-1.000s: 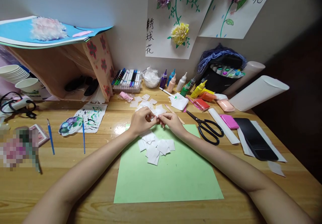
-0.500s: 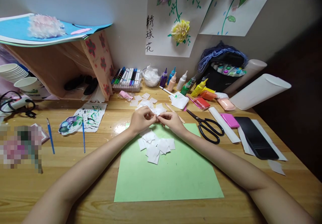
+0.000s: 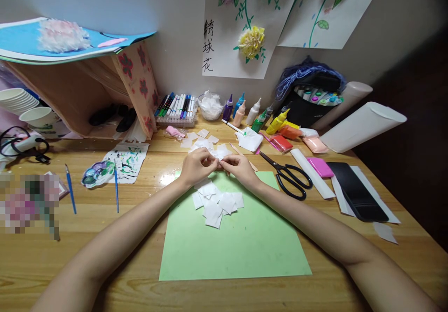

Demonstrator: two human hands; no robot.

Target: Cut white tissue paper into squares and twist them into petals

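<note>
My left hand (image 3: 198,166) and my right hand (image 3: 240,168) meet fingertip to fingertip above the far edge of a green sheet (image 3: 234,251). Both are closed in a pinch on what looks like a small piece of white paper (image 3: 219,159), mostly hidden by the fingers. Just below them, several white paper squares (image 3: 213,213) lie in a loose overlapping pile on the green sheet. More thin white squares (image 3: 221,150) are spread on the table behind my hands. A thin wooden stick (image 3: 244,157) lies beyond my right hand.
Black-handled scissors (image 3: 292,179) lie to the right, near a dark phone (image 3: 357,191). Paint bottles (image 3: 252,112), a bowl of white tissue (image 3: 211,106) and a marker set (image 3: 178,109) line the wall. Paintbrushes (image 3: 116,188) and a paint palette (image 3: 98,174) rest at left.
Hardly anything differs: both hands stay pinched together in the same place, with at most a slight shift of the fingers. The paper pile has not moved.
</note>
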